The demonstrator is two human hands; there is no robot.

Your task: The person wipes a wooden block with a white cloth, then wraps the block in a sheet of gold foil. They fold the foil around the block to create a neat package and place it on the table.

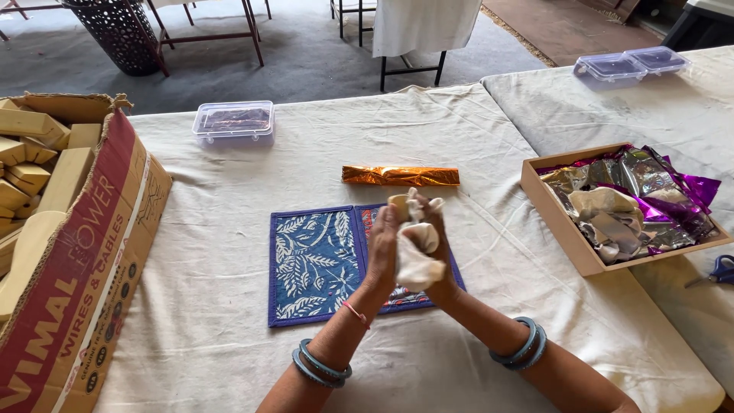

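- The left hand (382, 245) and the right hand (434, 237) are pressed together above the blue leaf-print mat (313, 264), both raised off the desk (214, 321).
- Between the palms sits a crumpled white cloth (419, 256); both grips are closed around it, fingers curled in tight.
- A small pale wooden piece (397, 203) pokes out at the top of the cloth, by the left fingertips — how it is held I cannot tell.
- Just beyond the hands, a long roll wrapped in orange foil (400, 176) lies flat across the desk, apart from the mat's far edge.
- At the left stands an open cardboard box (92, 252) filled with pale wooden blocks (38, 168).
- At the right, a shallow wooden tray (562, 229) holds crumpled silver and purple foil sheets (650, 191).
- A clear lidded plastic box (233, 121) sits near the far edge — well apart from the hands.
- Blue-handled scissors (719, 270) lie at the right border.
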